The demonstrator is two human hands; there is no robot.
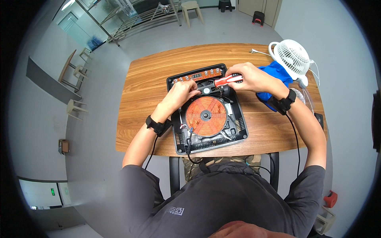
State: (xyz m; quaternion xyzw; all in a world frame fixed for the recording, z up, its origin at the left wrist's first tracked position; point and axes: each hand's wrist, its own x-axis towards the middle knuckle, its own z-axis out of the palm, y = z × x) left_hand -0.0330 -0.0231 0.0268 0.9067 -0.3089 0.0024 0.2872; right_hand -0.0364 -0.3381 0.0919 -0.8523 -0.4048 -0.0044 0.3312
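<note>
An opened induction cooker [237,107] lies on the wooden table in front of me. Its round copper coil [197,119] fills the near half, and a narrow orange circuit board [198,76] runs along the far side. Between them sits a black cooling fan [206,91] with a pale round hub. My right hand [247,77] grips a screwdriver [228,80] with a red, white and black handle, pointing left over the fan; its tip is hard to make out. At the fan's left side, my left hand [183,92] has its fingers pinched together; what they hold is hidden.
A white electric fan [291,57] stands at the table's far right, beside a blue cloth [274,73] and white cables. The cooker's black cord [189,156] hangs over the table's near edge. Stools [192,11] and a metal rack [147,20] stand beyond the table.
</note>
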